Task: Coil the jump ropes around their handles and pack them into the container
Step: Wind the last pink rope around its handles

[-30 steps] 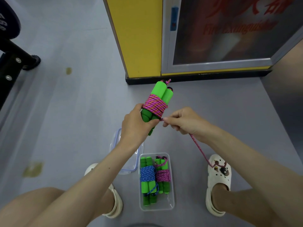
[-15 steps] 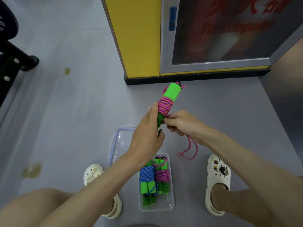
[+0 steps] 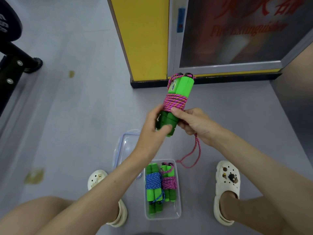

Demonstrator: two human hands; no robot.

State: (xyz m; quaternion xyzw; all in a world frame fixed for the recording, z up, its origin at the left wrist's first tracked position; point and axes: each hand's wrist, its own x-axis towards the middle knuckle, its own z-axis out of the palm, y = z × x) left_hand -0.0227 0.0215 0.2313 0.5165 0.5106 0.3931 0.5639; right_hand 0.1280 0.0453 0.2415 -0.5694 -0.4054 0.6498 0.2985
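Note:
A pair of green jump-rope handles [image 3: 182,86] stands upright in front of me, with pink rope [image 3: 175,101] coiled round the middle. My left hand [image 3: 153,123] grips the lower ends of the handles. My right hand [image 3: 193,122] presses its thumb on the bottom coil and holds the rope; a loose pink loop [image 3: 194,154] hangs below it. On the floor between my feet, a clear plastic container [image 3: 178,216] holds a blue-roped bundle [image 3: 153,181] and a pink-roped bundle [image 3: 169,183].
The container's clear lid [image 3: 121,146] lies on the grey floor to its left. My white clogs [image 3: 227,190] flank the container. A yellow cabinet [image 3: 144,38] with a glass door stands ahead, and black gym equipment [image 3: 10,65] is at far left.
The handle bundle has turned to face me and risen slightly. More pink rope is wound on, and the hanging tail is a shorter loop. My right thumb now rests on the coil.

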